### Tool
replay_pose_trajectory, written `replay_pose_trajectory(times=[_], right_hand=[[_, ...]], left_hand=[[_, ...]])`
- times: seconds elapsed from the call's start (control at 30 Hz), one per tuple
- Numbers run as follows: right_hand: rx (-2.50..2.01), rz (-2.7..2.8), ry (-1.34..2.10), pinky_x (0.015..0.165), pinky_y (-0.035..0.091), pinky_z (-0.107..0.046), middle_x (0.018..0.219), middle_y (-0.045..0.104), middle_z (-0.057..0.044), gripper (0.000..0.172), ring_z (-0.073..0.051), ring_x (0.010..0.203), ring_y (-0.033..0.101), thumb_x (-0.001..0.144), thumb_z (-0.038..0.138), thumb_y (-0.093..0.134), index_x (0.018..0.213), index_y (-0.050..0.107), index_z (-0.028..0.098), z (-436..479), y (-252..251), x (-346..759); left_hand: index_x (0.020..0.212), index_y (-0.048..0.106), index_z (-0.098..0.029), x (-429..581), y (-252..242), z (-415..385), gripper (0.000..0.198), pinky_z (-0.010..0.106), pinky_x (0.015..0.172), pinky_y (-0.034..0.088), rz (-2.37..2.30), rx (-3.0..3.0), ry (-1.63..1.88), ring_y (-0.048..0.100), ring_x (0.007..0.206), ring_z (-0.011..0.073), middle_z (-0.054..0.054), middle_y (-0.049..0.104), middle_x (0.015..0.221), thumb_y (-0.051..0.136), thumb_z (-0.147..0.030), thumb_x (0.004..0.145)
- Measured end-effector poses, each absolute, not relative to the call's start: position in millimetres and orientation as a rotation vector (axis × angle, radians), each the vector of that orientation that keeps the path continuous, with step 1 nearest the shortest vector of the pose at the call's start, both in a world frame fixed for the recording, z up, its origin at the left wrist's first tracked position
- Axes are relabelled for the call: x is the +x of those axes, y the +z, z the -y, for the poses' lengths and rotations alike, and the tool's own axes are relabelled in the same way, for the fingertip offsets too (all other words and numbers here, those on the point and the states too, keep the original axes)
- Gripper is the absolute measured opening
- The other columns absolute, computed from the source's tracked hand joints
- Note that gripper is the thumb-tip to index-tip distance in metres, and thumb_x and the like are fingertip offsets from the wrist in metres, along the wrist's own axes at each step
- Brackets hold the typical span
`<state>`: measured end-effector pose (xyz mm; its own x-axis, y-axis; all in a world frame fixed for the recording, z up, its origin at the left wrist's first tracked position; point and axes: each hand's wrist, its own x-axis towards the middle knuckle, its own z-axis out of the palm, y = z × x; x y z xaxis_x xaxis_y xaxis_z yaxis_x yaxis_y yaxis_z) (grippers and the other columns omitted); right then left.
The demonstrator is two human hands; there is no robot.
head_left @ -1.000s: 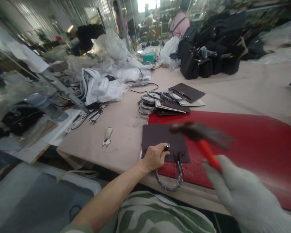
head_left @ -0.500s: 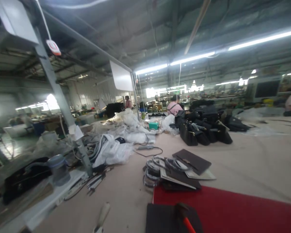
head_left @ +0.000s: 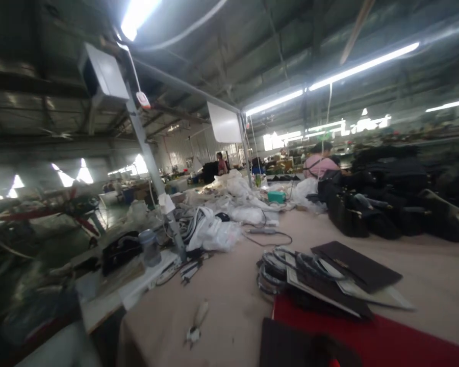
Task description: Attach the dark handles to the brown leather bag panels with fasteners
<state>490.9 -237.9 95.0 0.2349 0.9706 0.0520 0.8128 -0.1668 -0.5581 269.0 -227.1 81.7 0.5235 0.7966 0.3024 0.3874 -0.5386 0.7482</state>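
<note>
Neither of my hands shows in the head view. At the bottom edge lies a dark flat panel on a red sheet. A dark tool head with a bit of red handle rests over the panel, mostly cut off by the frame. Behind it, dark brown flat pieces are stacked with plastic-wrapped handles or straps beside them. A pair of pliers or cutters lies alone on the table to the left.
Black bags crowd the right rear of the table. White plastic wrapping and a green box are farther back. A metal post rises at the left edge, near a jar. A person in pink sits beyond.
My view has turned left, so things appear farther right. More floor shows at left, and the red-handled tool has slid mostly below the frame.
</note>
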Motion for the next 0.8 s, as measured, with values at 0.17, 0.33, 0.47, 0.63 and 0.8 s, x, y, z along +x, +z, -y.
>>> replay_pose_trajectory(times=[0.17, 0.33, 0.47, 0.63, 0.8], right_hand=[[-2.286, 1.604, 0.831, 0.072, 0.051, -0.034, 0.096, 0.073, -0.009, 0.027, -0.025, 0.09, 0.071, 0.101, 0.048, 0.056, 0.099, 0.07, 0.025, 364, 24, 505], [-2.362, 1.62, 0.909, 0.065, 0.039, -0.031, 0.09, 0.071, -0.012, 0.032, -0.024, 0.08, 0.066, 0.098, 0.047, 0.053, 0.094, 0.065, 0.017, 374, 17, 503], [-2.343, 1.615, 0.908, 0.066, 0.038, -0.03, 0.091, 0.07, -0.01, 0.031, -0.023, 0.08, 0.065, 0.098, 0.048, 0.054, 0.097, 0.065, 0.019, 368, 17, 502], [-2.368, 1.608, 0.894, 0.066, 0.038, -0.03, 0.091, 0.07, -0.01, 0.033, -0.024, 0.08, 0.064, 0.097, 0.05, 0.055, 0.095, 0.064, 0.019, 370, 15, 503], [-2.397, 1.606, 0.875, 0.066, 0.039, -0.031, 0.092, 0.07, -0.011, 0.034, -0.025, 0.081, 0.064, 0.098, 0.052, 0.053, 0.096, 0.063, 0.02, 369, 13, 502]], left_hand=[[0.113, 0.067, -0.024, 283, 2, 288, 0.025, 0.037, 0.084, 0.062, -1.195, 1.772, 0.883, 0.073, 0.098, 0.0222, 0.008, 0.077, 0.105, 0.052, -0.042, 0.102], [0.11, 0.063, -0.015, 242, -16, 275, 0.026, 0.03, 0.078, 0.061, -1.459, 1.547, 1.037, 0.074, 0.08, 0.0182, 0.007, 0.077, 0.091, 0.055, -0.033, 0.093], [0.11, 0.068, -0.013, 194, -2, 239, 0.027, 0.029, 0.081, 0.058, -1.92, 1.886, 0.586, 0.074, 0.091, 0.0209, 0.01, 0.078, 0.1, 0.05, -0.027, 0.096], [0.1, 0.074, -0.012, 169, -4, 219, 0.025, 0.036, 0.089, 0.054, -2.08, 1.973, 0.265, 0.072, 0.103, 0.0304, 0.016, 0.077, 0.102, 0.055, -0.027, 0.094], [0.106, 0.075, -0.013, 167, -12, 220, 0.026, 0.039, 0.091, 0.052, -2.114, 2.017, 0.026, 0.071, 0.107, 0.0343, 0.018, 0.076, 0.103, 0.057, -0.027, 0.092]])
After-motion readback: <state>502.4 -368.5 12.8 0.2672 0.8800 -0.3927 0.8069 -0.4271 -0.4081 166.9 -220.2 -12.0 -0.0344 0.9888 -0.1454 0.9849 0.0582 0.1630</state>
